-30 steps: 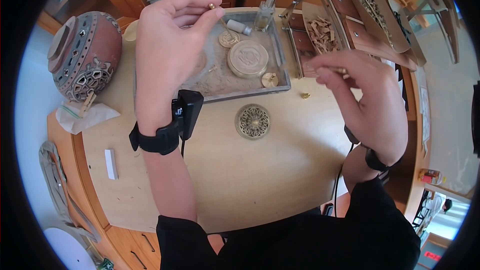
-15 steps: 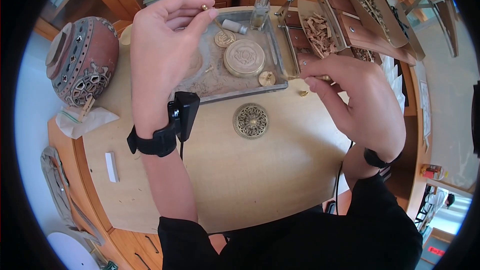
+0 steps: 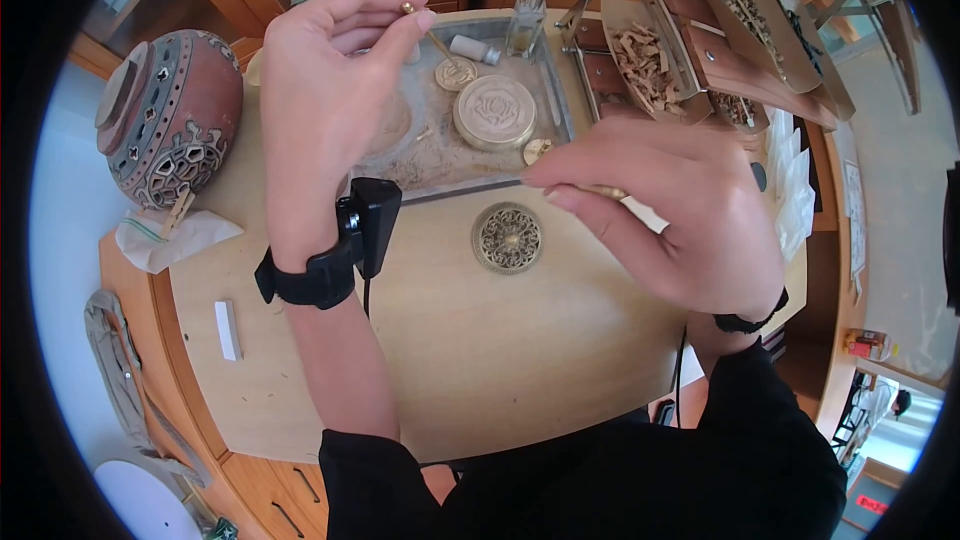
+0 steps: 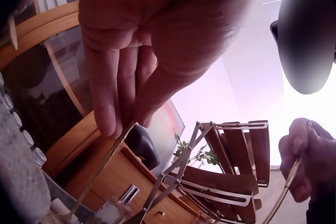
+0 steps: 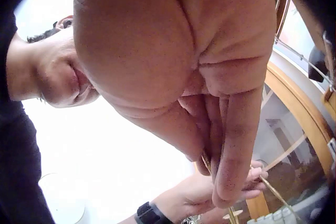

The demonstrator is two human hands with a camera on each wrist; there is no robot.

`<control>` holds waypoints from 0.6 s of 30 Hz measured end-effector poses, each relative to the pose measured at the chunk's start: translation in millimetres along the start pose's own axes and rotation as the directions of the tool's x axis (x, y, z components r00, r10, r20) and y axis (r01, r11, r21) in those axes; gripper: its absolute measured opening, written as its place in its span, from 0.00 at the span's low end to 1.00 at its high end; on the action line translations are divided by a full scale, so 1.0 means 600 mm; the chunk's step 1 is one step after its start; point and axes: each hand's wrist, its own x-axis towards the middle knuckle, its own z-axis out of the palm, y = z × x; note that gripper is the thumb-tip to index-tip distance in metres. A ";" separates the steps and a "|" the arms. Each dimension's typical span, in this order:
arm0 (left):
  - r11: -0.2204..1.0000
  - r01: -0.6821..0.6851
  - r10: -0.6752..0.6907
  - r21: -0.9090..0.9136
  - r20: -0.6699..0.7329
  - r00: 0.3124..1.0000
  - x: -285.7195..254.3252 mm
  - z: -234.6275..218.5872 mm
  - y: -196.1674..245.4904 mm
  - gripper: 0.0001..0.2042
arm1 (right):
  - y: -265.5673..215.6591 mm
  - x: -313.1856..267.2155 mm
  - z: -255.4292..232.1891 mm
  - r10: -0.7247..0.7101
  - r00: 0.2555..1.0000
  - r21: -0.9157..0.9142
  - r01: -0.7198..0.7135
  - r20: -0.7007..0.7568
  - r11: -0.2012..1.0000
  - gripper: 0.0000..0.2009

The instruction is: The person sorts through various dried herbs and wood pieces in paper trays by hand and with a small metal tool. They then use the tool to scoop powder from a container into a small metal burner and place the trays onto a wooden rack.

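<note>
We've got our hands apart: left hand (image 3: 335,90) pinches a thin rod (image 3: 438,41) slanting down towards the disc (image 3: 455,75) left of the round tin (image 3: 495,112); right hand (image 3: 665,205), fingertips nearer that tin, pinches another stick (image 3: 606,192).

"What's the round openwork lid (image 3: 508,238) made of?"

"Brass-coloured metal, softly shiny."

"And the table (image 3: 470,360)?"

"Smooth pale wood, faintly glossy."

"The big jar (image 3: 190,100)?"

"Reddish, mostly matt, its raised lattice rough."

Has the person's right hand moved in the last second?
Yes, the right hand has moved left, and now hides the near right corner of the tray.
</note>
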 end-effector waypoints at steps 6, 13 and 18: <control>1.000 -0.017 0.017 0.001 -0.002 1.000 -0.002 -0.003 -0.002 0.09 | 0.005 -0.003 0.013 0.016 0.999 0.028 -0.017 0.043 0.999 0.05; 1.000 -0.007 0.006 0.024 0.016 1.000 0.001 -0.003 -0.003 0.11 | 0.008 -0.005 0.003 0.083 0.996 -0.095 -0.081 0.024 0.992 0.06; 1.000 -0.012 0.012 0.019 0.013 1.000 -0.001 -0.003 -0.001 0.11 | -0.007 -0.010 0.002 0.078 0.994 -0.164 -0.089 -0.074 0.982 0.06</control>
